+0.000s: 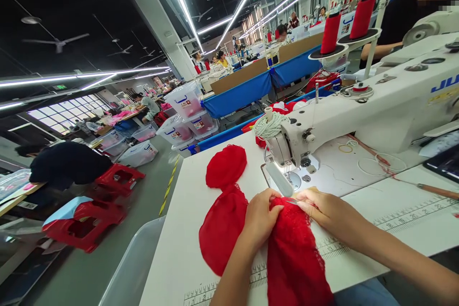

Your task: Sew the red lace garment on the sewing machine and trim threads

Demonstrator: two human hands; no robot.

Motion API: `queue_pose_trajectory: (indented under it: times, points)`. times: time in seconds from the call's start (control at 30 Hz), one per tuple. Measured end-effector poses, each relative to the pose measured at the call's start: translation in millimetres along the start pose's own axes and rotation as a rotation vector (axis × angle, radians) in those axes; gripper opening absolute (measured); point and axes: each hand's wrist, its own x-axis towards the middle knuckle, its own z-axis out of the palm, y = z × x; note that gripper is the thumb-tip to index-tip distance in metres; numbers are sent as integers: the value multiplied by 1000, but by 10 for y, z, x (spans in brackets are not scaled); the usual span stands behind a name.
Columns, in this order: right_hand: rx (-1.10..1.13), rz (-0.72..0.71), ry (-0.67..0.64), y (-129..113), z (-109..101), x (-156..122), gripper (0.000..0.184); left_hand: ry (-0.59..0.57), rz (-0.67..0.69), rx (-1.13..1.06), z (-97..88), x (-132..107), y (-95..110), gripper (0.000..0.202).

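Red lace fabric hangs over the front edge of the white sewing table, its top edge between my hands. My left hand is closed, pinching that edge between thumb and fingers. Opposite it, my right hand is closed around a slim metal tool, whose tip lies over the fabric; its exact kind is too small to tell. Both hands are just in front of the sewing machine's needle area. Two joined red fabric cups lie flat left of my left hand.
The white sewing machine fills the right side, with a bundle of pale cord on its head. Red thread cones stand behind it. A wooden-handled tool and a dark device lie at right. Red stools stand at left.
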Motion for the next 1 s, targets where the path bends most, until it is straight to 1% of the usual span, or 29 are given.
queue_pose_trajectory:
  times: [0.07,0.2,0.37,0.5,0.73,0.9,1.0]
  points:
    - [-34,64,9,-35,53,60,35,-6,-43,-92,-1,11,-9,14]
    - [-74,88,21,-78,131,100,32,-17,-100,-315,-19,28,-13,14]
    - [-98,118,38,-131,125,133,28,-29,-142,-390,-38,24,-7,11]
    - [-123,84,53,-149,132,181,25,-73,-172,-484,-56,7,8,11]
    - [-114,-28,90,-69,189,177,30,-124,-262,-702,-125,-20,87,14]
    - [-105,-111,112,-12,236,153,32,-148,-282,-802,-142,-6,61,22]
    - [-101,-128,112,3,242,154,32,-162,-299,-840,-151,2,54,23]
